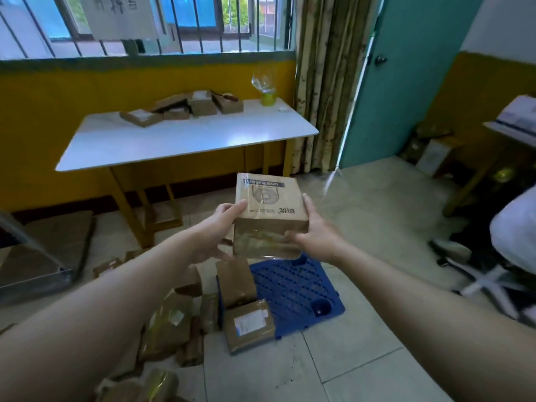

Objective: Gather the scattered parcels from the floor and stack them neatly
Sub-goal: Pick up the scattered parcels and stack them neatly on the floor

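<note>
Head view: taped cardboard parcel [271,216] held in the air over the blue plastic pallet [295,291], left hand [216,230] and right hand [317,230] each with a clenched grip on opposite sides. Looks stiff and likely light; glossy tape could be slick, so hold by the side faces near the bottom edge. More parcels on floor [362,358], e.g. labelled parcel [249,326] at the pallet edge; others on white worktop [185,140]

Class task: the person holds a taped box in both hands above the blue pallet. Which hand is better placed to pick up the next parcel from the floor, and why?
Left. The left hand sits on the side of the box above the scattered parcels on the floor; the right hand is over the bare part of the blue pallet.
</note>
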Motion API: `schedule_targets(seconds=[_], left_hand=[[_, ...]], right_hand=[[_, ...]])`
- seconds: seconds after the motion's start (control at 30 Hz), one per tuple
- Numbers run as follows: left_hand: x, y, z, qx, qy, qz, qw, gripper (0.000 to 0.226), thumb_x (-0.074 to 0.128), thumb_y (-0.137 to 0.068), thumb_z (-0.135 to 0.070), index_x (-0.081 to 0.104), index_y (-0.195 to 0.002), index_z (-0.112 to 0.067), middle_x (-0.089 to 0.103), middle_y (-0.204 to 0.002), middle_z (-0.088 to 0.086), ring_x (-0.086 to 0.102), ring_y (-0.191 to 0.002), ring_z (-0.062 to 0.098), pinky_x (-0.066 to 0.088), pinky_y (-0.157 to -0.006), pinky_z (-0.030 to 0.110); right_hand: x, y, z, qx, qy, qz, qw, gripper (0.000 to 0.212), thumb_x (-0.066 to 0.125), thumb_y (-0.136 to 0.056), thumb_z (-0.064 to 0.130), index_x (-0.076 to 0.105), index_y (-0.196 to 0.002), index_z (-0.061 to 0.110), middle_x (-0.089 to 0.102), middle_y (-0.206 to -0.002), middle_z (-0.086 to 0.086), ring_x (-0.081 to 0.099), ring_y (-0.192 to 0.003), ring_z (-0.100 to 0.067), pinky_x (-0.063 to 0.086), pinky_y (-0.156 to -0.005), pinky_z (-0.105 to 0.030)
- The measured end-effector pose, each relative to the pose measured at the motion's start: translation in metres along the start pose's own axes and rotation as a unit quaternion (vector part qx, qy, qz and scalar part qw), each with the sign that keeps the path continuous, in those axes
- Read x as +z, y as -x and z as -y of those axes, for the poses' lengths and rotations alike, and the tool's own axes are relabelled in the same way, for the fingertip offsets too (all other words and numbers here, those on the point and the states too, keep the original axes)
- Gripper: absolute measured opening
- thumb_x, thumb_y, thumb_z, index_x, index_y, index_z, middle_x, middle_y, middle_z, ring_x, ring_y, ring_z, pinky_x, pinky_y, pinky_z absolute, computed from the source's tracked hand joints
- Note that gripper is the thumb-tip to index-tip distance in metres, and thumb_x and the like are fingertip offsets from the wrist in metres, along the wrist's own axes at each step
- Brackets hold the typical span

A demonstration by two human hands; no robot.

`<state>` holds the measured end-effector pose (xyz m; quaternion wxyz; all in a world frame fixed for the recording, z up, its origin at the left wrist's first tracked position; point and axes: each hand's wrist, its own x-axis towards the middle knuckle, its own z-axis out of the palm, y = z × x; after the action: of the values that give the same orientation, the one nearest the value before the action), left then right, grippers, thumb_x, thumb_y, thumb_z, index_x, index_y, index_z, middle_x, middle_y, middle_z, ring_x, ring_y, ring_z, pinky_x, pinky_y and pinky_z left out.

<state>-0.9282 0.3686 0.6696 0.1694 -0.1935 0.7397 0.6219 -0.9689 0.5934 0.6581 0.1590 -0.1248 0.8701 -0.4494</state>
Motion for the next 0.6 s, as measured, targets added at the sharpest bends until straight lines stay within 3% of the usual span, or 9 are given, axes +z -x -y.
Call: schedule_targets(seconds=[0.1, 0.17, 0.33, 0.43, 0.5, 0.6], left_hand=[[-0.003, -0.026, -0.008, 0.005, -0.067, 0.007, 0.998, 0.060, 0.054, -0.080, -0.066, 0.031, -0.134, -0.050, 0.053, -0.116, -0.008, 0.057, -0.100, 0.020, 0.052, -0.066, 0.036], [-0.008, -0.050, -0.009, 0.011, -0.106, -0.008, 0.994, 0.064, 0.059, -0.083, -0.056, 0.028, -0.139, -0.050, 0.057, -0.110, -0.011, 0.059, -0.098, 0.018, 0.048, -0.069, 0.034], [-0.026, -0.122, -0.014, 0.035, -0.084, -0.003, 0.996, 0.063, 0.060, -0.088, -0.042, 0.027, -0.142, -0.045, 0.060, -0.110, -0.014, 0.059, -0.098, 0.014, 0.048, -0.071, 0.032], [-0.035, -0.165, -0.017, 0.053, -0.047, 0.018, 0.997, 0.065, 0.065, -0.086, -0.025, 0.034, -0.139, -0.046, 0.052, -0.128, -0.011, 0.058, -0.104, 0.013, 0.052, -0.074, 0.034], [-0.035, -0.190, -0.019, 0.054, -0.015, 0.015, 0.998, 0.054, 0.063, -0.086, -0.031, 0.042, -0.133, -0.048, 0.052, -0.123, -0.013, 0.058, -0.101, 0.010, 0.053, -0.074, 0.033], [-0.034, -0.219, -0.017, 0.038, 0.032, -0.028, 0.998, 0.020, 0.049, -0.094, -0.042, 0.059, -0.111, -0.047, 0.057, -0.115, -0.009, 0.059, -0.097, 0.009, 0.053, -0.069, 0.034]], right_hand=[[-0.008, -0.026, -0.007, 0.012, -0.011, -0.044, 0.999, 0.077, 0.061, -0.090, 0.041, 0.009, -0.146, 0.046, 0.049, -0.137, 0.001, 0.051, -0.108, -0.017, 0.049, -0.086, -0.037], [-0.011, -0.051, -0.010, 0.020, -0.003, -0.053, 0.998, 0.068, 0.058, -0.091, 0.046, 0.015, -0.144, 0.044, 0.050, -0.133, 0.000, 0.052, -0.107, -0.019, 0.049, -0.090, -0.039], [-0.006, -0.123, -0.021, 0.038, -0.008, -0.055, 0.998, 0.056, 0.057, -0.090, 0.048, 0.027, -0.137, 0.042, 0.049, -0.115, 0.009, 0.055, -0.097, -0.012, 0.049, -0.075, -0.029], [-0.002, -0.169, -0.029, 0.091, -0.039, -0.056, 0.994, 0.041, 0.052, -0.086, 0.063, 0.044, -0.112, 0.033, 0.057, -0.110, 0.010, 0.055, -0.090, -0.005, 0.043, -0.063, -0.026], [0.002, -0.196, -0.036, 0.124, -0.058, -0.062, 0.989, 0.042, 0.053, -0.084, 0.065, 0.045, -0.103, 0.029, 0.058, -0.106, 0.007, 0.057, -0.089, -0.008, 0.043, -0.064, -0.029], [0.010, -0.229, -0.050, 0.153, -0.063, -0.044, 0.985, 0.040, 0.059, -0.088, 0.051, 0.040, -0.114, 0.027, 0.051, -0.115, 0.006, 0.054, -0.095, -0.011, 0.045, -0.068, -0.029]])
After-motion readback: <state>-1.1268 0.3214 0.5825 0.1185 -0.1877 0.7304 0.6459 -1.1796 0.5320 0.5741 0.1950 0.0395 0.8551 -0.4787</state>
